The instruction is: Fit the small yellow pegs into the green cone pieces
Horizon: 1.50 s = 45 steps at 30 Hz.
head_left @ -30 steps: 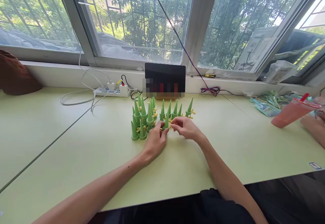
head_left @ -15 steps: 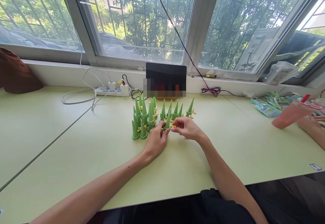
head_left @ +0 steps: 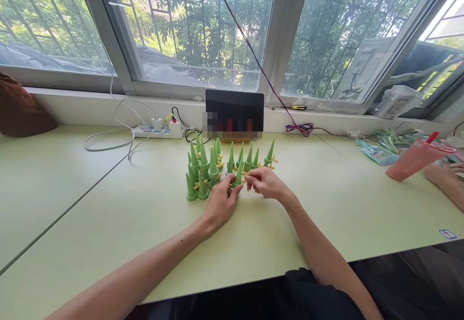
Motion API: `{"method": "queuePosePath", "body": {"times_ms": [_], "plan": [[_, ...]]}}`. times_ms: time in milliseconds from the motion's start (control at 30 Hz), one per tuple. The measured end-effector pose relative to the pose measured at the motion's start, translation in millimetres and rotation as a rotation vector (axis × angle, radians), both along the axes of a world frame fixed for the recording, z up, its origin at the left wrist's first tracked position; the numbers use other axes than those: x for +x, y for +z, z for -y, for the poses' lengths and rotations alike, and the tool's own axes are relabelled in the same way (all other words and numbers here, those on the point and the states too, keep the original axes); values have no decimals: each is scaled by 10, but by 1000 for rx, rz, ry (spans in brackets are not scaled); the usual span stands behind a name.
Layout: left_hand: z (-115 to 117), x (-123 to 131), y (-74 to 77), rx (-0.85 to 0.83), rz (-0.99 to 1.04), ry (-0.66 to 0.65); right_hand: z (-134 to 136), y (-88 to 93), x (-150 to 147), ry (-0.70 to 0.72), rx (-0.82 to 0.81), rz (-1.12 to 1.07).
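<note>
My left hand (head_left: 221, 200) is closed round the lower part of a green cone-shaped plant watering spike (head_left: 239, 174), which stands point up on the table. From the right, my right hand (head_left: 267, 183) pinches at the small yellow valve (head_left: 244, 180) on that spike's side; the fingertips partly hide it. Several more green spikes (head_left: 203, 165) with yellow valves stand crowded left of and behind my left hand. Behind my right hand there is a looser row, ending in a slightly leaning spike (head_left: 269, 153).
A dark screen (head_left: 235, 112) stands behind the spikes. A white power strip (head_left: 159, 130) with cables lies at the back left. To the right are a pink drink cup (head_left: 413, 160), tilted in view, plastic packets (head_left: 377, 152) and another person's hand (head_left: 444, 177).
The view has shifted slightly, so everything sits a little further left. Both hands stay at the same spike, with only a small shift of the right fingers at the valve.
</note>
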<state>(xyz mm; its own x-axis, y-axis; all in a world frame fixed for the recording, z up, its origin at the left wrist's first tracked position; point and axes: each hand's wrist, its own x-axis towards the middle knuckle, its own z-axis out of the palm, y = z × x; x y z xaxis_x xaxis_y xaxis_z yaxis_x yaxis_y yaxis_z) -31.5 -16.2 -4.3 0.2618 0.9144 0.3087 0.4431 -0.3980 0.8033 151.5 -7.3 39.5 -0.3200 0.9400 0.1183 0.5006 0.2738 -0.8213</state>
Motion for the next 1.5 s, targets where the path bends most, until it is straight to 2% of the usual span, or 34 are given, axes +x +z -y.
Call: {"method": "queuePosePath", "body": {"times_ms": [233,567,733,933,1067,1500], "plan": [[10,12,11,10,4,-11,-28,-39,-23,-40,23,32],[-2,13,33,16,-31,3,-44,-52,-65,-79,24,-46],[-13,17,33,15,-42,-14,-75,-78,-30,-68,11,-125],[-28,-2,39,-37,20,-4,-76,-101,28,13,-4,-168],[-25,-2,37,-48,40,-20,-81,-124,19,8,1,-191],[-28,-20,11,-38,4,-46,-52,-117,-14,39,39,7]]}}
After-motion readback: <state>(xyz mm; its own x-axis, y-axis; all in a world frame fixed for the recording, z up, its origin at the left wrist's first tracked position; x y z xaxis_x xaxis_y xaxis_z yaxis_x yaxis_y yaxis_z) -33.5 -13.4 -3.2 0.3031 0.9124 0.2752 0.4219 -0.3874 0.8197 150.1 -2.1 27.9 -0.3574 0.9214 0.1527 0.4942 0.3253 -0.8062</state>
